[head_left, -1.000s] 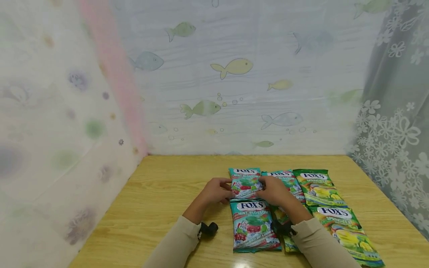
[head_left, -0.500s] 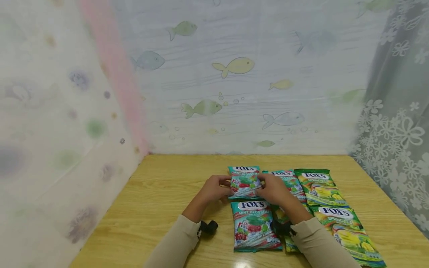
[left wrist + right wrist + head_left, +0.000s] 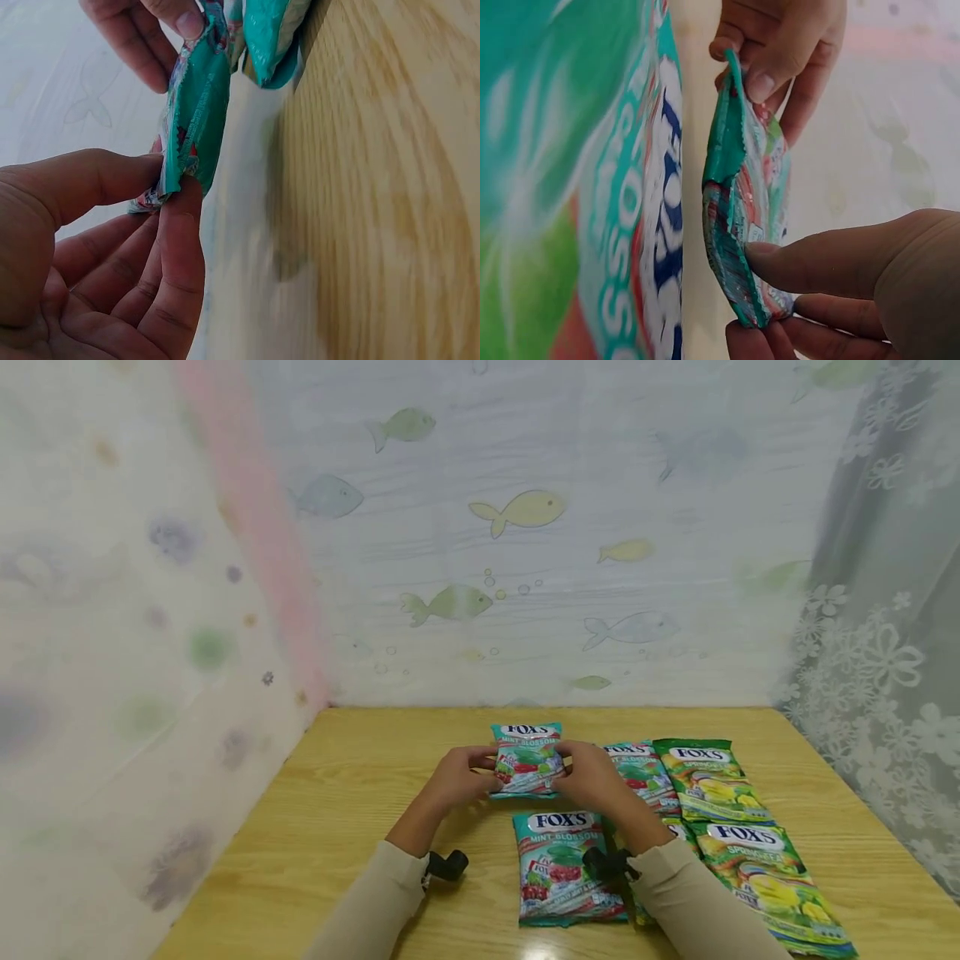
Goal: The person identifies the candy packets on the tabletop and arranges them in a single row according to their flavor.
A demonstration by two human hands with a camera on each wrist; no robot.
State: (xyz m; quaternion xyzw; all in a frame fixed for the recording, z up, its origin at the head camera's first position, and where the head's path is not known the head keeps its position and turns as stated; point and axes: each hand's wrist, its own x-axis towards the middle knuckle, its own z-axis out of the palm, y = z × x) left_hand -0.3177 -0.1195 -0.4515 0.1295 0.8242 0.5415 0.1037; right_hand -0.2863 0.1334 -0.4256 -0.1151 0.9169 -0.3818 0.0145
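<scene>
A teal Fox's Mint Blossom candy bag (image 3: pixel 528 762) is held off the table between both hands, its printed front facing me. My left hand (image 3: pixel 459 777) pinches its left edge; in the left wrist view the thumb lies on one face and the fingers (image 3: pixel 180 247) on the other. On the opposite edge my right hand (image 3: pixel 596 777) pinches the bag likewise, as the right wrist view shows with the thumb (image 3: pixel 802 259) on the printed side. A second teal candy bag (image 3: pixel 558 868) lies flat just nearer to me, apart from the held one.
To the right lie another Mint Blossom bag (image 3: pixel 641 777) and two green-yellow Fox's bags (image 3: pixel 712 781), one in front of the other. A further green-yellow bag (image 3: pixel 678 831) is mostly hidden under the right forearm. The wooden table (image 3: pixel 337 843) meets a fish-patterned curtain (image 3: pixel 450 652) behind.
Both hands have lifted the Mint Blossom bag and moved it left and away from me. A gap now separates it from the near teal bag and the one on its right.
</scene>
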